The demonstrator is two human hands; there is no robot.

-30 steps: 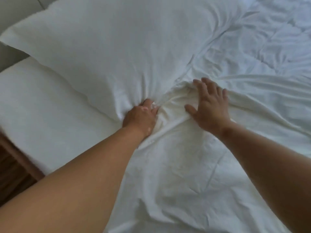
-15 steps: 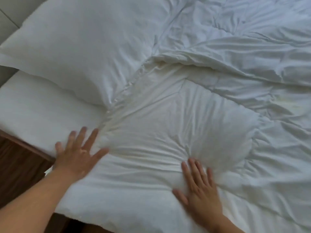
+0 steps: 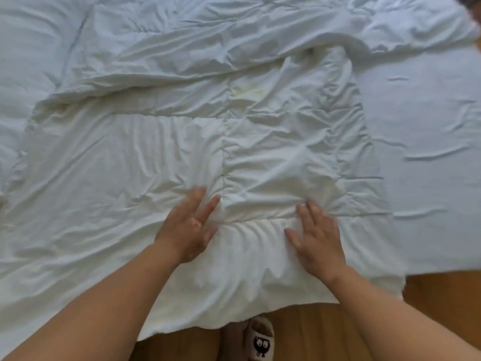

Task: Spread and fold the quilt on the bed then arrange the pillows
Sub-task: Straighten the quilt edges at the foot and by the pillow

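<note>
The step in hand is the spreading and smoothing of the quilt point(image 3: 166, 157), judged from how both hands lie on it. The quilt is white, stitched into large square panels, and it covers the near and middle part of the bed. Its near edge hangs over the side of the bed, above the wooden floor point(image 3: 325, 332). To the right, the quilt ends in a straight edge, and beyond it the bare bed sheet point(image 3: 426, 162) shows.

The left hand point(image 3: 188, 230) lies palm down on the quilt near its hanging edge. Its fingers point(image 3: 205, 208) are extended and slightly apart, gripping nothing; they are blurred, which suggests a sweeping stroke. The right hand point(image 3: 316, 239) lies palm down just to the right, with a band of gathered fabric between the two hands. Its fingers point(image 3: 313, 212) are also flat and spread, holding nothing.

The far part of the quilt is not yet flat. A thick fold point(image 3: 182, 76) runs across the bed from left to right, and bunched fabric lies beyond it. No pillow can be identified with certainty in this view.

The next move probably calls for the following:
- press outward from the centre seam to flatten the gathers between the hands;
- reach to the far fold and draw it open, so that the quilt lies in one layer;
- only then take hold of an edge for folding.

A slipper with a cat face point(image 3: 260, 340) stands on the floor below the hanging edge.
</note>
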